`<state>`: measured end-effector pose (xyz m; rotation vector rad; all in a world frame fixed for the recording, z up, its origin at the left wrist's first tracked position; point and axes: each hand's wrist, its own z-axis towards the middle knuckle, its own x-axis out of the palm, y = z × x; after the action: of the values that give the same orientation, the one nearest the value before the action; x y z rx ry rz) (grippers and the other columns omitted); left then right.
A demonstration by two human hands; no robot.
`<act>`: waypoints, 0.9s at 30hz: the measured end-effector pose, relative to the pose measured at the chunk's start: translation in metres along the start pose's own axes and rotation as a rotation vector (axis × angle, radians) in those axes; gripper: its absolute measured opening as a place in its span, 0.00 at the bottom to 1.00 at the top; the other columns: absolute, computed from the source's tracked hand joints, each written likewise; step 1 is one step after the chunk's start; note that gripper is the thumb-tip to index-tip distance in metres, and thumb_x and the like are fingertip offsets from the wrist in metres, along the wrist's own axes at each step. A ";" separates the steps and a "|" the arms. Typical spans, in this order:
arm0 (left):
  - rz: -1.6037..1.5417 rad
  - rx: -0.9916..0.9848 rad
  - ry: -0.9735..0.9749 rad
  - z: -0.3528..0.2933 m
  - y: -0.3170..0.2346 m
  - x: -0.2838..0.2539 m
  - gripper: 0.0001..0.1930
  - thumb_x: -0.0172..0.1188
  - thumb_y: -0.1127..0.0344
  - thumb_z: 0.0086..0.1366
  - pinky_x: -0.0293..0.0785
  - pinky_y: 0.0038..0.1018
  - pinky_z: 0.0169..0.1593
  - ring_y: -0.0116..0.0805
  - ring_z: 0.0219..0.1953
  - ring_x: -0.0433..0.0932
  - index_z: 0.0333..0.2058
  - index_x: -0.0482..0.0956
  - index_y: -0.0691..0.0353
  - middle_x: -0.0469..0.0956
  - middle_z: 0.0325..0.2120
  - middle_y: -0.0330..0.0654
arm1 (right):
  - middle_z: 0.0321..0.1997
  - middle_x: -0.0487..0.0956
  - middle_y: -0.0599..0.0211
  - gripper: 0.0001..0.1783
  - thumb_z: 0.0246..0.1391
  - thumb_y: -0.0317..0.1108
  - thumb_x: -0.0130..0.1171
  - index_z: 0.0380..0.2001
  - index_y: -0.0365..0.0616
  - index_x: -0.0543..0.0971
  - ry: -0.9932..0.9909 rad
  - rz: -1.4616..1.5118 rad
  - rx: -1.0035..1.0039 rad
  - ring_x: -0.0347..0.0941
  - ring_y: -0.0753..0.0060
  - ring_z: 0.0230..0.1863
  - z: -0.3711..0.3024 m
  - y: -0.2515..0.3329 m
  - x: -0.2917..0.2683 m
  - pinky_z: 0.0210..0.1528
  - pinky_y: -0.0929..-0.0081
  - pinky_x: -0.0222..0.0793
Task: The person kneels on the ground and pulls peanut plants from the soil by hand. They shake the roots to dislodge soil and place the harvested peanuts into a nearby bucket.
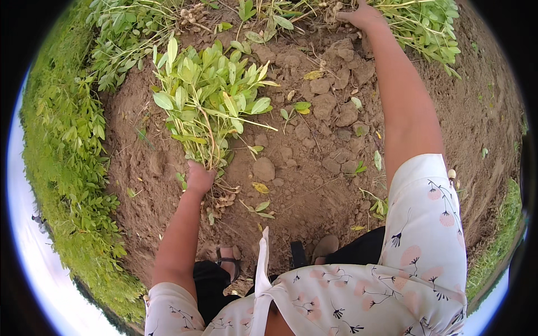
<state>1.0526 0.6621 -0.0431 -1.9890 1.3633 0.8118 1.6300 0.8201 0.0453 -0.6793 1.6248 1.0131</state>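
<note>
My left hand (pixel 200 178) is closed round the stems of a bunch of peanut plants (pixel 210 106). Their leaves fan out beyond the fist, and roots with pale peanut pods (pixel 225 200) hang beside the wrist. At the far edge of the view my right hand (pixel 364 18) reaches out with thumb and a finger spread apart. It is beside the pod-bearing roots (pixel 332 12) of another peanut plant (pixel 428 28), whose leaves lie to its right. The tips of some right-hand fingers are hard to make out.
More pulled peanut plants (pixel 131 36) lie at the far left, with a cluster of pods (pixel 193 15). Brown soil with clods (pixel 325 106) and loose leaves spreads between my arms. A dense green crop (pixel 61 145) grows along the left. My sandalled foot (pixel 228 262) is close by.
</note>
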 end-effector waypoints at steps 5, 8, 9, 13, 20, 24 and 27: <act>-0.003 -0.019 0.028 -0.006 -0.010 -0.010 0.35 0.68 0.62 0.61 0.72 0.48 0.60 0.68 0.56 0.75 0.54 0.53 0.74 0.73 0.52 0.73 | 0.45 0.84 0.50 0.28 0.47 0.46 0.65 0.52 0.50 0.78 -0.131 -0.085 -0.083 0.81 0.48 0.49 0.014 -0.012 0.025 0.51 0.54 0.76; -0.019 -0.011 -0.010 -0.005 0.004 -0.007 0.34 0.67 0.61 0.62 0.71 0.47 0.61 0.67 0.56 0.75 0.53 0.54 0.73 0.73 0.52 0.73 | 0.45 0.84 0.46 0.30 0.47 0.47 0.65 0.54 0.49 0.78 -0.181 -0.054 -0.157 0.81 0.47 0.49 -0.007 -0.016 0.042 0.53 0.55 0.76; -0.021 -0.003 -0.021 -0.005 0.006 -0.008 0.34 0.67 0.60 0.62 0.71 0.47 0.61 0.67 0.56 0.76 0.53 0.53 0.73 0.73 0.53 0.73 | 0.48 0.83 0.46 0.32 0.48 0.48 0.64 0.56 0.46 0.77 -0.025 -0.119 -0.032 0.80 0.49 0.53 -0.018 -0.009 0.035 0.58 0.56 0.74; -0.016 0.056 -0.014 0.009 -0.002 0.001 0.35 0.66 0.56 0.62 0.70 0.47 0.61 0.66 0.56 0.76 0.54 0.53 0.72 0.73 0.53 0.72 | 0.36 0.84 0.47 0.38 0.52 0.68 0.60 0.33 0.35 0.82 -0.256 -0.162 -0.138 0.80 0.41 0.37 -0.041 -0.086 0.050 0.42 0.51 0.78; -0.039 0.060 -0.050 0.023 0.009 0.013 0.39 0.66 0.50 0.60 0.70 0.46 0.61 0.63 0.56 0.76 0.56 0.55 0.72 0.76 0.53 0.66 | 0.47 0.83 0.46 0.34 0.50 0.50 0.65 0.55 0.37 0.79 -0.209 0.260 0.056 0.80 0.51 0.49 -0.216 -0.192 0.026 0.52 0.63 0.74; -0.076 0.077 -0.096 0.011 0.012 -0.002 0.40 0.67 0.51 0.59 0.70 0.46 0.61 0.64 0.56 0.76 0.56 0.55 0.72 0.75 0.53 0.66 | 0.52 0.81 0.57 0.33 0.58 0.42 0.62 0.63 0.37 0.71 -0.019 1.112 0.375 0.78 0.63 0.50 -0.327 -0.174 -0.044 0.56 0.65 0.74; -0.098 0.068 -0.150 0.007 0.016 -0.004 0.39 0.69 0.53 0.58 0.70 0.45 0.60 0.60 0.55 0.77 0.55 0.58 0.73 0.75 0.53 0.65 | 0.55 0.79 0.58 0.32 0.60 0.40 0.62 0.66 0.43 0.69 0.065 1.421 0.531 0.76 0.64 0.54 -0.388 -0.182 -0.067 0.61 0.64 0.71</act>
<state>1.0354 0.6650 -0.0466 -1.8866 1.1830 0.8398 1.6165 0.3894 0.0922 0.9898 2.2707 1.3585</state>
